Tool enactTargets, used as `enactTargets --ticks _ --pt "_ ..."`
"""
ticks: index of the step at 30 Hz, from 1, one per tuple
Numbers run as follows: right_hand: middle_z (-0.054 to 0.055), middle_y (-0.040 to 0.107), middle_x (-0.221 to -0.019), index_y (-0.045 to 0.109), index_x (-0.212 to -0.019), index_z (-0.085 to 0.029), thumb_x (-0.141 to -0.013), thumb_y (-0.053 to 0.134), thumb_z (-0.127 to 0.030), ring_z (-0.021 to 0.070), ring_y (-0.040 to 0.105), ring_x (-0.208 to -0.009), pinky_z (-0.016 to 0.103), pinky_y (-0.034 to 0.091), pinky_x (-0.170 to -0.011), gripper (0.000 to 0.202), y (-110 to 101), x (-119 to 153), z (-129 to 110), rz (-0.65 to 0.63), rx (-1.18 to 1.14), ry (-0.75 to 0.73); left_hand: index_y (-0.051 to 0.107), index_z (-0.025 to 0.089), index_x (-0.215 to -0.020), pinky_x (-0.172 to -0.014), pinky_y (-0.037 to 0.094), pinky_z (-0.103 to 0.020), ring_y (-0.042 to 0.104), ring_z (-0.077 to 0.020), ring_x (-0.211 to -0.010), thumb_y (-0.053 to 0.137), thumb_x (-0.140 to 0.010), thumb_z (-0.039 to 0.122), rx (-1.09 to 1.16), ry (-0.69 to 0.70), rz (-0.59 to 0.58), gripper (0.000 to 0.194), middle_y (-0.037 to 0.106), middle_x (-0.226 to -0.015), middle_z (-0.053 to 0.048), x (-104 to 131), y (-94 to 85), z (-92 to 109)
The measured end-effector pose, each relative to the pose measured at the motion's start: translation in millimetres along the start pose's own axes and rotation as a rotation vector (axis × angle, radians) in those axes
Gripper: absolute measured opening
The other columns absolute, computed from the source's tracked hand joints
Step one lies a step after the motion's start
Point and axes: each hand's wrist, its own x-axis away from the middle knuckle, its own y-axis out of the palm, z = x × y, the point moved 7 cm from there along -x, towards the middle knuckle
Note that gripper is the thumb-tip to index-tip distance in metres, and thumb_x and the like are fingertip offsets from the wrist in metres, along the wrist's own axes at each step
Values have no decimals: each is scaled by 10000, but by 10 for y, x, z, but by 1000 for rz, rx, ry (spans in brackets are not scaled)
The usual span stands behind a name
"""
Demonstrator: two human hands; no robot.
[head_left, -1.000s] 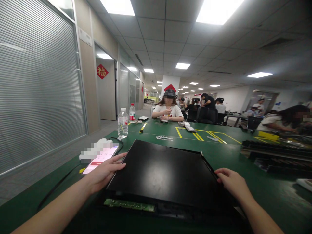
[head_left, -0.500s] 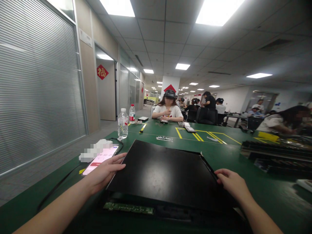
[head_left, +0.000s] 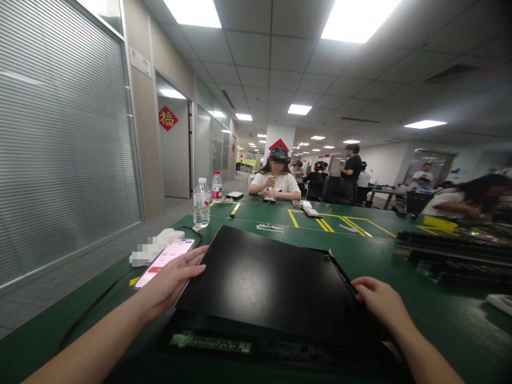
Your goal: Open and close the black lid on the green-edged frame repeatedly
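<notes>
The left grip (head_left: 172,282), nearer the left edge of the black panel (head_left: 256,288), is a bare hand with slender, tapering fingers. The left forearm (head_left: 100,336) is uncovered, smooth in outline, and widens gradually from a slim wrist. Toward the panel's right edge, the right grip (head_left: 378,298) is likewise a bare hand, its back gently rounded, with the right forearm (head_left: 428,346) uncovered as far as it shows
</notes>
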Motion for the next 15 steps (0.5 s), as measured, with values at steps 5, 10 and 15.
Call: enactTargets --ticks 5,10,15 --pt "18 679 -630 674 -865 -210 -675 458 -337 179 609 -606 279 416 -580 315 -20 0 32 -14 -45 27 400 185 -1317 -1002 382 -400 512 -279 -1160 667 -682 80 -6 36 -3 696 580 -1256 -101 -3 34 7" --pt "34 704 -719 681 -899 -215 -681 470 -373 207 627 -692 299 428 -625 342 -103 -44 122 65 -88 63 466 207 -1268 -988 403 -386 485 -288 -1185 687 -657 108 -37 84 -29 657 534 -1309 -78 -7 27 10" --pt "86 710 -874 715 -747 -182 -710 464 -451 265 619 -884 325 441 -741 370 -43 -77 121 37 -144 50 451 219 -1278 -968 426 -381 467 -292 -1200 674 -670 112 -55 119 -31 656 496 -1345 -64 27 68 39"
